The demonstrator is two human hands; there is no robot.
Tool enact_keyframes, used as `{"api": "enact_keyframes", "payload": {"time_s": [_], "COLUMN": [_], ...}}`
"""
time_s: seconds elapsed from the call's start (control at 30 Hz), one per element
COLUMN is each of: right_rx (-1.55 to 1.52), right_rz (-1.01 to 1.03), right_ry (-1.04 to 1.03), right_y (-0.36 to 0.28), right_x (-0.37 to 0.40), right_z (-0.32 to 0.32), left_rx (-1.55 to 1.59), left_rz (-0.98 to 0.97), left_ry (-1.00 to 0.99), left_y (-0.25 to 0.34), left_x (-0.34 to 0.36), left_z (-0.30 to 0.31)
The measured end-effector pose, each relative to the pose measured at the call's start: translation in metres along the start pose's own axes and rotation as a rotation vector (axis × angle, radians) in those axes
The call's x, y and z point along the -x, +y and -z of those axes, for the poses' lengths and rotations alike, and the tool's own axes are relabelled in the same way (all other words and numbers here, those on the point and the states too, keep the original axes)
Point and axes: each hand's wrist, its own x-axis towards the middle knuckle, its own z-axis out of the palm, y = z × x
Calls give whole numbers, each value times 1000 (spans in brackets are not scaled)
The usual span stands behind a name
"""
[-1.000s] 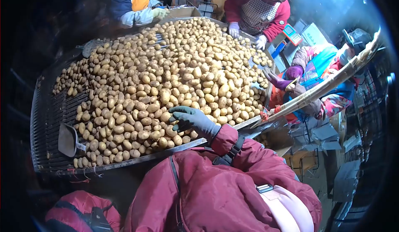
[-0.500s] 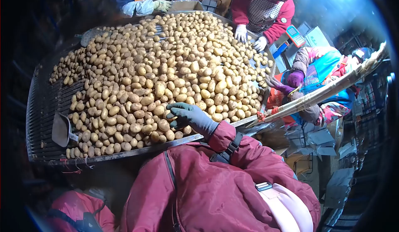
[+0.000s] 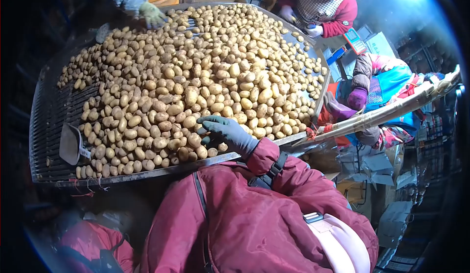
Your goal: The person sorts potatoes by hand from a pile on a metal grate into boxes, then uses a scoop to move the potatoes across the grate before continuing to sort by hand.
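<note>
My right hand [image 3: 226, 132], in a grey-blue glove, hovers over the near edge of a large heap of potatoes [image 3: 171, 94]. Its fingers are apart and slightly curved, with potatoes right beneath them; no potato shows in its grip. Whether the fingertips touch any is hard to tell. The potatoes lie on a metal-rimmed sorting table [image 3: 161, 171], which has a slatted grate on its left. My left hand is out of view.
A scoop [image 3: 71, 145] lies on the grate [image 3: 46, 141]. Across the table, one person's gloved hand [image 3: 152, 16] reaches to the potatoes; another person's gloved hands [image 3: 313, 30] are at the far right edge. A pole [image 3: 382, 114] juts out right, beside a person in blue [image 3: 387, 87].
The view has shifted slightly. My right hand stays almost in place. The far-left person's hand has moved onto the potatoes; the far-right person's hands have drawn back from the heap.
</note>
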Motion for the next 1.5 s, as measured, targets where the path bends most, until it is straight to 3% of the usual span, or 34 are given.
{"api": "enact_keyframes", "payload": {"time_s": [0.33, 0.43, 0.53, 0.57, 0.73, 0.8, 0.87, 0.93, 1.0, 1.07, 1.1, 1.13, 1.2, 1.23, 1.3, 1.33, 1.37, 1.4, 1.43, 1.5], "right_rx": [-96, -134, -61, -65, 249, 68, 142, 165, 622, 992, 940, 699, 1020, 802, 653, 612, 506, 403, 228, -144], "right_rz": [-15, 17, 6, 34, 178, 248, 162, 30, 104, 223, 39, -250, -146, -212, -213, -205, -162, -120, -49, 91], "right_ry": [3, -32, 39, 39, 508, 720, 951, 961, 807, 809, 858, 927, 809, 910, 868, 854, 790, 722, 717, 663], "right_y": [-8, -41, 0, -16, 11, 60, 46, 39, 51, 64, 46, -7, -10, -6, -25, -23, -7, 8, 0, -4], "right_x": [9, 21, 10, 16, 15, 12, 16, 20, 16, 1, -4, -9, -17, -27, -25, -24, -25, -31, -28, -9], "right_z": [-1, -12, 10, 11, 113, 196, 230, 252, 264, 272, 253, 205, 188, 191, 176, 183, 207, 222, 211, 199], "left_rx": [-11, -16, -26, -25, -52, -56, -75, -88, -112, -137, -158, -181, -241, -297, -543, -847, -1324, -1021, -1004, -1195], "left_rz": [18, 19, 19, 23, 33, 33, 35, 32, 28, 14, 11, 5, 6, 30, 233, 492, 909, 962, 1047, 1181], "left_ry": [-4, -9, -19, -24, -35, -41, -48, -59, -78, -106, -116, -131, -153, -147, -106, -83, -69, -322, -645, -897], "left_y": [-9, -12, -15, -16, -21, -24, -25, -27, -29, -32, -35, -39, -50, -59, -75, -82, -98, -91, -86, -83], "left_x": [6, 8, 9, 8, 12, 11, 11, 9, 7, 4, 1, 0, 1, 6, 34, 65, 95, 152, 177, 263], "left_z": [-5, -9, -12, -14, -18, -20, -22, -24, -25, -24, -23, -21, -10, -2, 23, 34, 25, 72, 85, 129]}}
